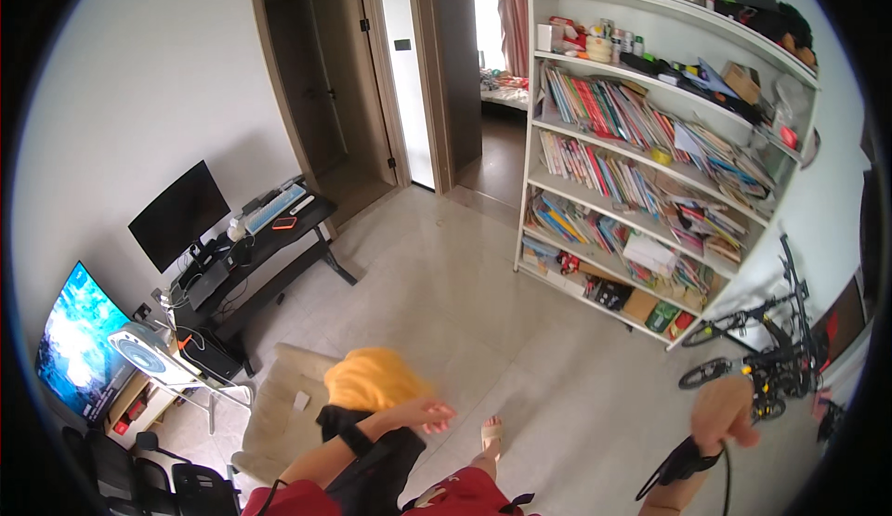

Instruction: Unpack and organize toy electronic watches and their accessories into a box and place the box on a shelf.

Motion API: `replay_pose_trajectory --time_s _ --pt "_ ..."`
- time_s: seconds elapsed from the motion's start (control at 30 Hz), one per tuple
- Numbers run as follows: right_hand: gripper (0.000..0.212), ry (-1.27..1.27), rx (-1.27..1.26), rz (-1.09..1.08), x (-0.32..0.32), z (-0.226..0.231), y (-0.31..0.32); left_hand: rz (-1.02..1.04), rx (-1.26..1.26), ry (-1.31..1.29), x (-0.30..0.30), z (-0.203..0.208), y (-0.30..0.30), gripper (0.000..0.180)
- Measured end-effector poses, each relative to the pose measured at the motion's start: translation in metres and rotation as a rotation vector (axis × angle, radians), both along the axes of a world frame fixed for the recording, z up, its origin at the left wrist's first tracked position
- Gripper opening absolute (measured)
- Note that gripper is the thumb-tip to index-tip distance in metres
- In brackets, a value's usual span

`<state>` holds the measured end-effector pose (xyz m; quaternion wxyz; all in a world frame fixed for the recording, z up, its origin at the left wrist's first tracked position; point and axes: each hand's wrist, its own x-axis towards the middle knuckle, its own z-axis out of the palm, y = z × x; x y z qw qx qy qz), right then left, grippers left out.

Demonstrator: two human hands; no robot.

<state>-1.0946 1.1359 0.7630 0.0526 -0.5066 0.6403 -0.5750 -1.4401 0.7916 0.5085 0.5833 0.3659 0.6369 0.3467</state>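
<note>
My left hand (pixel 423 413) reaches across in front of me, fingers loosely stretched and slightly blurred, with nothing seen in it. Just behind it, a yellow-orange cloth (pixel 376 378) and a black cloth (pixel 395 465) lie over the edge of a beige upholstered seat (pixel 279 395). Whether my fingers touch either cloth I cannot tell. Off to the right, my right hand (pixel 723 412) is held in the air before a bicycle (pixel 771 358), fingers loosely bent and apart, apparently holding nothing. Both wrists wear black straps, and a dark cable runs by the right one.
A white bookshelf (pixel 531 177) full of books stands ahead on the right. At left are a black desk (pixel 269 248) with a monitor (pixel 179 216), a lit screen (pixel 82 344), a white fan-like device (pixel 149 353) and black chairs (pixel 177 483). Doorways open beyond the tiled floor (pixel 437 284).
</note>
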Motion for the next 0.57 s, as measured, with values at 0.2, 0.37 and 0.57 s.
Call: replay_pose_trajectory --time_s 0.2,0.37,0.57 --pt "0.061 -0.36 0.075 -0.143 -0.196 -0.059 0.058 0.02 -0.097 0.012 -0.112 -0.061 0.106 0.046" --pt "0.035 -0.657 0.285 -0.144 -0.359 -0.074 0.07 0.001 -0.094 0.086 -0.235 -0.089 0.242 0.041" --pt "0.047 -0.817 0.19 -0.033 -0.528 -0.163 0.188 0.265 0.014 -0.157 -0.362 -0.088 0.377 0.045"
